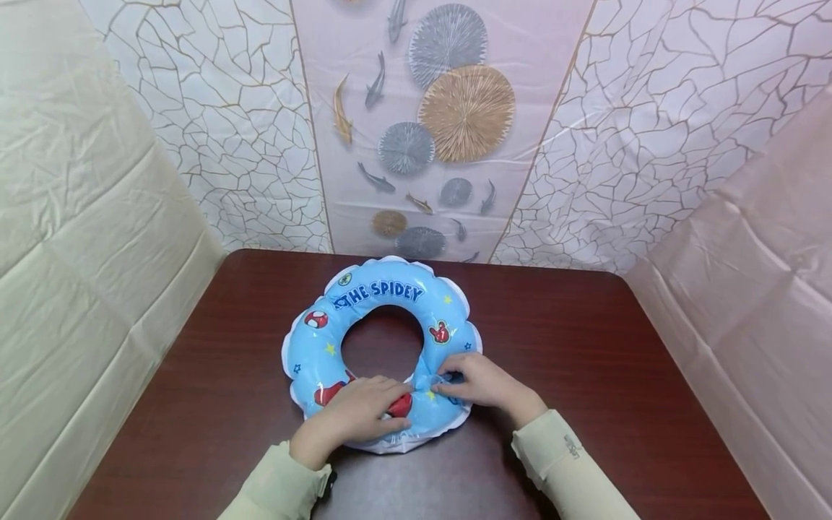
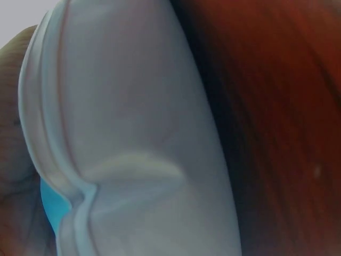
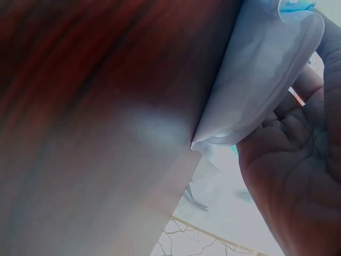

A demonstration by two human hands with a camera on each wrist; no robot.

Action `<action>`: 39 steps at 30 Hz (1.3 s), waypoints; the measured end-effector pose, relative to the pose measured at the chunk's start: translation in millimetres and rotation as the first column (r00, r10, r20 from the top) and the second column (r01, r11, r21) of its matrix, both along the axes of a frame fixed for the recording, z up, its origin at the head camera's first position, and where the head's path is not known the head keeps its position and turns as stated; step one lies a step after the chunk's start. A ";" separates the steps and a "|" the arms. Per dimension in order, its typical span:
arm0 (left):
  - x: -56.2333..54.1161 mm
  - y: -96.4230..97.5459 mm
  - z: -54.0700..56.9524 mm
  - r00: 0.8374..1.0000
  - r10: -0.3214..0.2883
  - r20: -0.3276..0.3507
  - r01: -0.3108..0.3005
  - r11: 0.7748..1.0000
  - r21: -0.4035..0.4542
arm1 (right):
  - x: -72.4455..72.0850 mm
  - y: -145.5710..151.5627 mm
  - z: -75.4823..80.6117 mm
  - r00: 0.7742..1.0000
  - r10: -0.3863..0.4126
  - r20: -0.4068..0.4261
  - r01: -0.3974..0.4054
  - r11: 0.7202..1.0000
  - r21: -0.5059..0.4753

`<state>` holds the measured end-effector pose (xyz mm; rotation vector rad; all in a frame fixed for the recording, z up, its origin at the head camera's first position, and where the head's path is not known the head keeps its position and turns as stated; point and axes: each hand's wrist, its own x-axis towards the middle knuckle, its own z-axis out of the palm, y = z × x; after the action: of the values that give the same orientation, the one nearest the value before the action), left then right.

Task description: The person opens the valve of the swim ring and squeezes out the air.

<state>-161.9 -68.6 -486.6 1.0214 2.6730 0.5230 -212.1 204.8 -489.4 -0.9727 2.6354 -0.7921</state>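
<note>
An inflated light-blue swim ring (image 1: 318, 354) with a scalloped white edge lies on the table, printed with "THE SPIDEY", stars and red cartoon figures. My left hand (image 1: 360, 412) rests on its near left part, fingers fairly straight and thumb apart, covering some of a red figure. On the near right part, my right hand (image 1: 484, 380) pinches at the ring's surface with thumb and curled fingers; a small clear piece shows by the fingertips, its shape too small to tell. The ring's white side (image 2: 133, 106) fills much of the left wrist view. In the right wrist view the white underside (image 3: 250, 74) shows beside the palm.
The dark red-brown wooden table (image 1: 585, 347) extends on both sides of the ring. A patterned cloth backdrop (image 1: 416, 180) hangs behind its far edge. Pale cloth walls stand at the left (image 1: 84, 238) and right (image 1: 747, 253).
</note>
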 end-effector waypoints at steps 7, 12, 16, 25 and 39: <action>-13.7 -5.0 0.6 1.000 -0.007 0.022 0.006 1.000 0.022 | -6.9 0.0 -0.3 1.000 -0.001 -0.027 0.000 1.000 -0.025; -20.6 -5.4 1.0 1.000 -0.007 0.029 0.006 1.000 0.008 | -11.6 0.2 -1.3 0.999 -0.009 -0.036 0.008 1.000 -0.022; -22.0 -4.9 0.3 1.000 -0.004 0.028 0.004 1.000 0.007 | -13.0 1.2 -1.4 1.000 -0.015 -0.018 0.015 1.000 -0.017; -16.1 -8.7 -3.3 0.999 0.042 -0.023 -0.041 0.998 0.041 | -12.1 -0.1 -1.2 1.000 -0.023 -0.017 0.023 1.000 -0.017; 8.3 -38.9 25.0 0.731 0.665 -0.153 -0.653 0.746 0.129 | -12.2 0.1 -2.4 1.000 -0.013 -0.011 0.012 1.000 -0.026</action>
<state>-153.6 -107.5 -461.7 0.0701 3.1794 0.6654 -224.3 204.9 -491.8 -0.9709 2.6497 -0.8275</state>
